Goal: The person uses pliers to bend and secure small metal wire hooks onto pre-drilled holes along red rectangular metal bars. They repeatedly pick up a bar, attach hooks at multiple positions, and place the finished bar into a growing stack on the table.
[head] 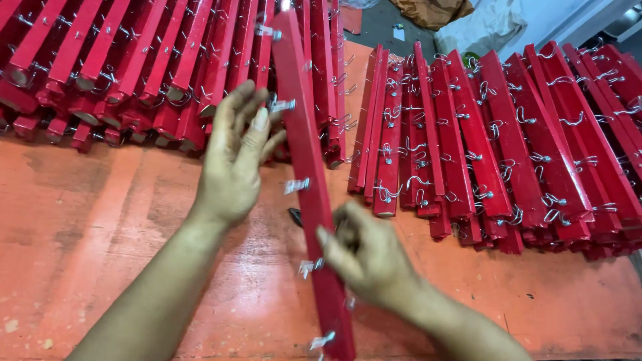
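Right hand (368, 257) is gripping the red bar (309, 180), fingers closed around it; left hand (234, 157), fingers spread open, is hovering left of the bar's clips (296, 185), between stacks.

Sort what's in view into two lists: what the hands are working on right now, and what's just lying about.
In hand:
- red wooden bar, long, standing on edge
- metal hooks along its side
- left hand, open beside the bar
- right hand, gripping the bar

Lying about:
- left stack of red bars
- right stack of hooked bars
- orange table
- crumpled cloth
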